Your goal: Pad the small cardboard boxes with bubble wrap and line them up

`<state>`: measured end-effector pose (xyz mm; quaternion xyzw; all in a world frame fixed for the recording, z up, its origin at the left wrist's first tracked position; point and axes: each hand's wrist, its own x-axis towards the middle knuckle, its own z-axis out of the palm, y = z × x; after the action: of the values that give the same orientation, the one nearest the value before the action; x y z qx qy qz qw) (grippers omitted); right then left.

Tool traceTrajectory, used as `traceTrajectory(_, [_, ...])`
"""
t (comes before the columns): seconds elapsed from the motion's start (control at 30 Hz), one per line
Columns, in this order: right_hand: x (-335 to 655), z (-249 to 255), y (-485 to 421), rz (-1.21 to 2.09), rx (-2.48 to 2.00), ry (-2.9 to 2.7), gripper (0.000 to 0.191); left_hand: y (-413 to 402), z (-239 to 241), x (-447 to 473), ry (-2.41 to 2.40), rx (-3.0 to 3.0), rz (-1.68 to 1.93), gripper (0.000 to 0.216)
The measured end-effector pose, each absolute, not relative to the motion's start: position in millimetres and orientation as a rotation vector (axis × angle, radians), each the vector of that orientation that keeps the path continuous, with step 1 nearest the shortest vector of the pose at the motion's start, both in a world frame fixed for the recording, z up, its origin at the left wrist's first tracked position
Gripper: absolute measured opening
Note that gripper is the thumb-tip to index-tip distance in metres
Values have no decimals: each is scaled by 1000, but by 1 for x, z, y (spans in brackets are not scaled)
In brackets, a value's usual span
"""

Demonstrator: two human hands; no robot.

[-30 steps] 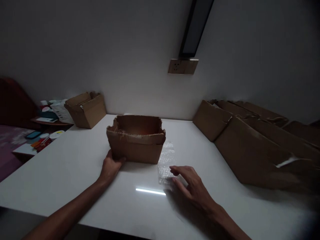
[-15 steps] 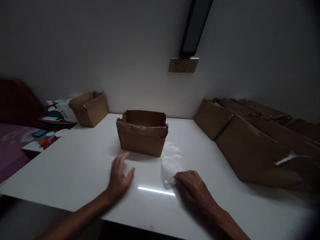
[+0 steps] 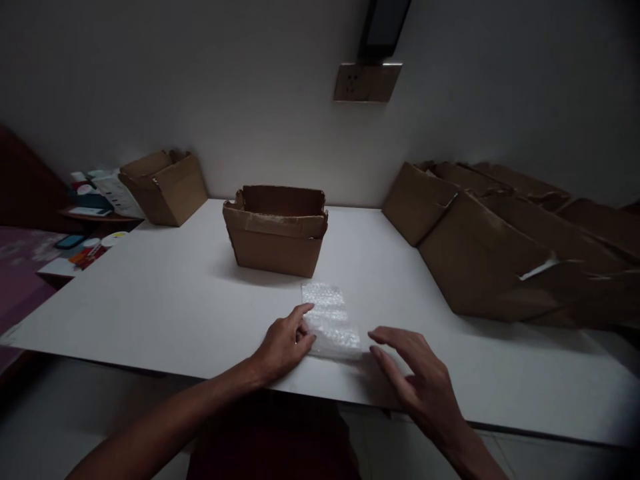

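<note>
A small sheet of bubble wrap (image 3: 331,319) lies flat near the front edge of the white table (image 3: 175,300). My left hand (image 3: 284,341) rests on the table with its fingers touching the sheet's left edge. My right hand (image 3: 419,377) hovers just right of the sheet, fingers spread, holding nothing. Behind the sheet stands an open cardboard box (image 3: 275,229) with torn flaps, clear of both hands.
Flattened cardboard boxes (image 3: 493,247) lean in a row along the right side. Another open carton (image 3: 164,185) stands at the back left. A side shelf (image 3: 85,230) at the far left holds small items. A wall socket (image 3: 367,81) is above the table.
My left hand let go of the open box and moved to the bubble wrap's left edge. The sheet now lies nearer the front edge; my right hand released it and opened.
</note>
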<state>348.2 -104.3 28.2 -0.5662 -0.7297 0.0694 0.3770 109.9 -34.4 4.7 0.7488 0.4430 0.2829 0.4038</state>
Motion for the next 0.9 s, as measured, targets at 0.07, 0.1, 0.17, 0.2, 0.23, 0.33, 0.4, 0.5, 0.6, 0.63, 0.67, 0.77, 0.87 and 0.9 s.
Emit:
traceTrajectory(0.07, [347,22,-110,68,-1363,-2033,25,-30,6,112,1141,1913,681,58])
traceTrajectory(0.1, [344,17,-110,37,-1328,-2132,28,-28,6,112,1149,1936,664,58])
traceTrajectory(0.17, [339,8,-104,-20,-1291,-2289,32,-28,6,113,1178,1995,629,58])
traceTrajectory(0.2, [336,4,-99,-47,-1285,-2333,31,-29,6,113,1200,2036,630,56])
traceTrajectory(0.23, [335,1,-93,-71,-1274,-2357,29,-31,5,112,1220,2094,654,54])
traceTrajectory(0.33, [332,-1,-81,-55,-1216,-2365,29,-43,2,104,1205,2344,874,48])
traceTrajectory(0.4, [332,2,-80,43,-1168,-2354,29,-54,1,99,1080,2500,988,46])
traceTrajectory(0.5, [331,11,-84,283,-1156,-2295,24,-69,1,94,946,2508,974,35])
traceTrajectory(0.6, [329,17,-90,377,-1214,-2200,22,-73,0,94,1075,2307,937,34])
traceTrajectory(0.63, [329,18,-92,298,-1229,-2166,22,-72,0,94,1134,2252,917,34])
traceTrajectory(0.67, [328,19,-93,175,-1235,-2137,23,-69,-1,95,1182,2218,885,35])
traceTrajectory(0.77, [323,19,-96,-115,-1209,-2190,26,-61,-5,99,1242,2224,828,38])
traceTrajectory(0.87, [315,17,-93,-102,-1175,-2367,23,-57,-6,100,1262,2306,916,42])
traceTrajectory(0.9, [313,16,-91,-95,-1162,-2388,23,-58,-5,100,1240,2340,969,41])
